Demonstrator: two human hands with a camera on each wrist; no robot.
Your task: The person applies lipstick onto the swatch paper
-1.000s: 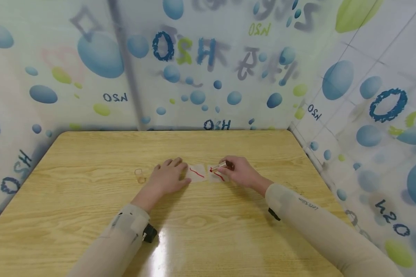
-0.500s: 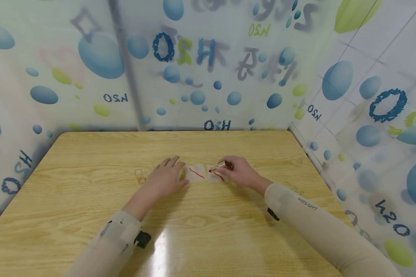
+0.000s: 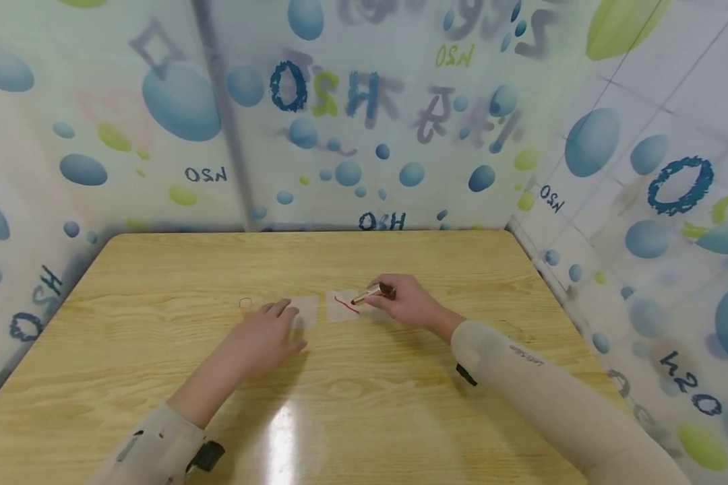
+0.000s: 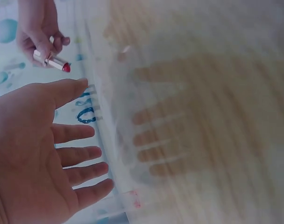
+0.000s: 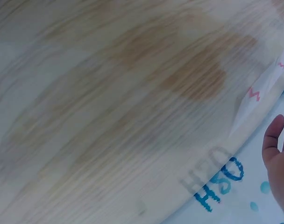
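My right hand (image 3: pixel 406 300) pinches a lipstick (image 3: pixel 370 294), a pale gold tube with a red tip. The left wrist view shows the lipstick (image 4: pixel 57 61) more plainly, its red end angled downward. Its tip is at or just above a thin white sheet (image 3: pixel 342 316) with one slanting red stroke. Left of this lies another thin white sheet (image 3: pixel 307 311), with no red mark visible. My left hand (image 3: pixel 267 340) is at that sheet's left edge, fingers loosely spread; contact is unclear. A further pale sheet's edge shows beneath my right hand, mostly hidden.
The sheets lie on a wood-grain table (image 3: pixel 340 391) with a glossy reflection in front. Patterned walls stand behind it and to the right. A small thin-outlined ring (image 3: pixel 245 304) lies left of my left hand. Two pale sheets with red zigzags (image 5: pixel 254 94) appear in the right wrist view.
My left hand has drawn back left and toward me, uncovering the leftmost sheet. My right hand has shifted left with the lipstick and now covers the right sheet's red stroke.
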